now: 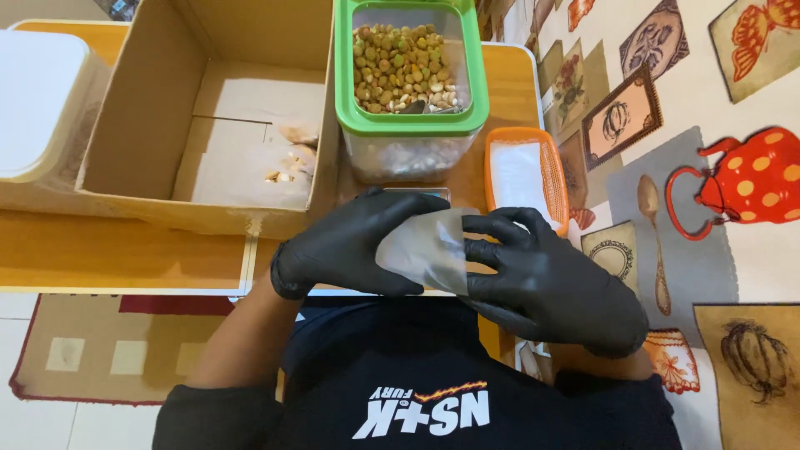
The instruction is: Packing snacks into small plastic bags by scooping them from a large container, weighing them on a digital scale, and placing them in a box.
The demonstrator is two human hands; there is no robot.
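Both of my hands wear black gloves and hold one small clear plastic bag (425, 248) between them, close to my chest. My left hand (346, 246) grips the bag's left side with thumb on top. My right hand (550, 283) pinches its right edge with spread fingers. The bag looks empty. Just beyond the hands stands a clear container with a green rim (410, 125), filled with mixed yellow and green beans (400, 67).
An open cardboard box (142, 125) with a few loose bits inside sits at the left. A white lidded tub (33, 100) is at the far left. An orange basket (554, 179) holding flat clear bags lies to the right, on a wooden table (117, 258). A patterned cloth (700, 200) covers the right side.
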